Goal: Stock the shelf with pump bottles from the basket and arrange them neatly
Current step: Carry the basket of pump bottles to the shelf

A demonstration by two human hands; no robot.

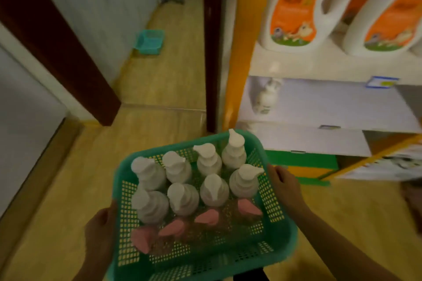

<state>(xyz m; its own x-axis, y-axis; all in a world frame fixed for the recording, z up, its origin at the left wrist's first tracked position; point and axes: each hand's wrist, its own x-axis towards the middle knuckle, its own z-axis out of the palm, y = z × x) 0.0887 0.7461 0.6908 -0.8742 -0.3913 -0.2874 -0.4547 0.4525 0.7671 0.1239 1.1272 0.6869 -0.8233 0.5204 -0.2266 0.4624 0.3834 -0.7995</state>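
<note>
I hold a teal perforated basket (271, 258) in front of me, above the floor. My left hand (100, 232) grips its left rim and my right hand (284, 186) grips its right rim. Inside stand several white pump bottles (180, 198) in two rows, and several pink-capped bottles (206, 217) lie or stand nearer me. The shelf (319, 107) is to the right, its white middle tier bare except for one white pump bottle (266, 98) lying at the left end.
Large white detergent jugs with orange labels (294, 9) fill the upper shelf tier. An orange shelf post (242, 57) and a dark door frame (211, 52) stand left of the shelf. A second teal basket (149, 41) sits on the wooden floor down the corridor.
</note>
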